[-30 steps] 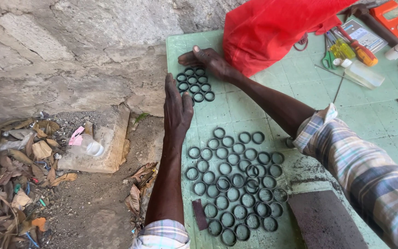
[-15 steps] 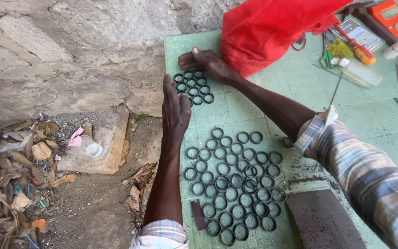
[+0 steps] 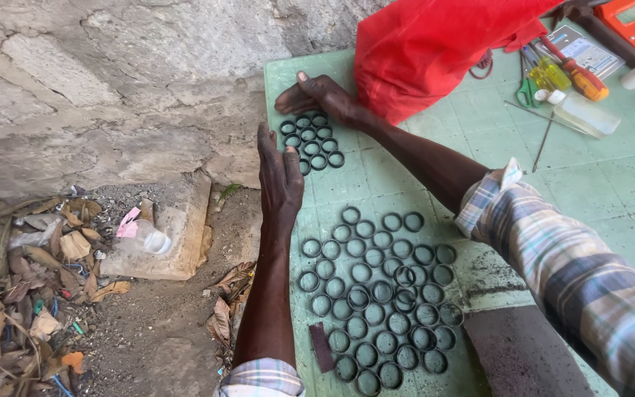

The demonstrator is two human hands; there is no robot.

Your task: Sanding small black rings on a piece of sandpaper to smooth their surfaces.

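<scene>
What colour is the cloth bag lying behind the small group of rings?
Bright red, plain, no pattern. The bag shows in the head view, beyond the right hand.

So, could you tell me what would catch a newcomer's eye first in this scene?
Probably the big cluster of dark rings laid flat on the green table, near its front edge. Next, the two hands around a smaller group of rings at the far left corner: the right hand behind it, the left hand along the table's edge. A bright red cloth lies just beyond.
</scene>
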